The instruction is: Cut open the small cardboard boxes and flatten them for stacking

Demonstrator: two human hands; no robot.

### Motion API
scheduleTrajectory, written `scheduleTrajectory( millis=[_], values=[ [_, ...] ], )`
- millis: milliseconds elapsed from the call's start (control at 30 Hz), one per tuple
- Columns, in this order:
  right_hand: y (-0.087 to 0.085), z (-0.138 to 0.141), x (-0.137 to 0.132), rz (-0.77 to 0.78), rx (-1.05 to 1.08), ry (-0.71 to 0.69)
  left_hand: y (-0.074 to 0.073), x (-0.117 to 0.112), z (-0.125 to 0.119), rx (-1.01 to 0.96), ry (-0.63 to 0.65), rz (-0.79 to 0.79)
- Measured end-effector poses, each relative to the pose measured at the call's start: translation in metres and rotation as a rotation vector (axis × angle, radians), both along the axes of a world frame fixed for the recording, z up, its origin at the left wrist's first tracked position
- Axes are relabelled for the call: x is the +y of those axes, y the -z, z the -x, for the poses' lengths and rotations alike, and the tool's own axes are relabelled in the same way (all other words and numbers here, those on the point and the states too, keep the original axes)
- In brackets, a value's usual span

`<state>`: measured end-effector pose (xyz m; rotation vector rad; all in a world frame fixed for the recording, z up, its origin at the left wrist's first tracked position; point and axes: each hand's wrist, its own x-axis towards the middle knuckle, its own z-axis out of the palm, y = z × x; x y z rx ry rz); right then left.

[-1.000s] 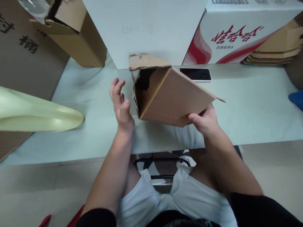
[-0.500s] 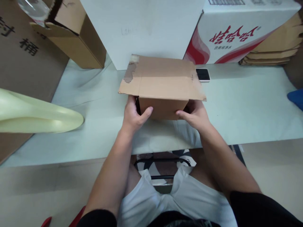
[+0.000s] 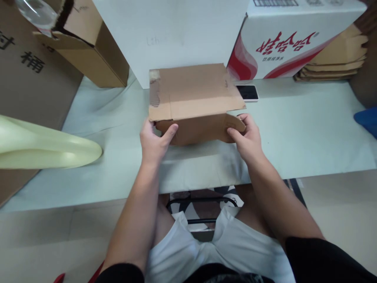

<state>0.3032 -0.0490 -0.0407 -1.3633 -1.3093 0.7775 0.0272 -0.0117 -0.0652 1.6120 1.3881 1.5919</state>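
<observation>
A brown cardboard box [image 3: 193, 94] with torn tape marks rests on the pale green table [image 3: 294, 133] in front of me. My left hand [image 3: 153, 139] grips its near left corner, thumb on the front flap. My right hand [image 3: 247, 137] grips the near right corner, fingers closed on the same flap. The flap [image 3: 200, 127] is bent down toward me under the box's top panel.
A phone [image 3: 247, 92] lies just behind the box on the right. A white carton with red print [image 3: 291, 39], a stack of flat cardboard [image 3: 332, 67], an open brown box [image 3: 85, 47] and a pale yellow plastic piece [image 3: 44, 145] surround the work area.
The box went from tilted in my right hand alone to lying flat on the table. My left hand came onto it, and both hands now pinch the front flap.
</observation>
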Motion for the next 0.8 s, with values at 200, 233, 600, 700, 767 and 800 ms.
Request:
scheduleTrajectory(
  millis=[200, 233, 600, 700, 767, 800],
  values=[
    [0.013, -0.004, 0.005, 0.118, 0.432, -0.060, -0.015, -0.005, 0.004, -0.175, 0.022, 0.000],
    [0.013, -0.003, 0.005, 0.130, 0.472, -0.046, -0.017, -0.007, 0.004, -0.194, 0.032, 0.014],
    [0.013, -0.005, 0.006, 0.060, 0.502, 0.099, -0.015, -0.007, 0.025, -0.098, 0.197, 0.133],
    [0.008, -0.006, 0.003, 0.004, 0.536, 0.093, -0.009, -0.004, 0.031, -0.017, 0.076, 0.179],
    [0.004, -0.006, 0.001, 0.006, 0.566, 0.072, -0.004, -0.003, 0.032, -0.064, 0.066, 0.260],
    [0.002, -0.006, 0.000, 0.016, 0.582, 0.064, -0.001, -0.002, 0.031, -0.135, 0.082, 0.308]
  ],
)
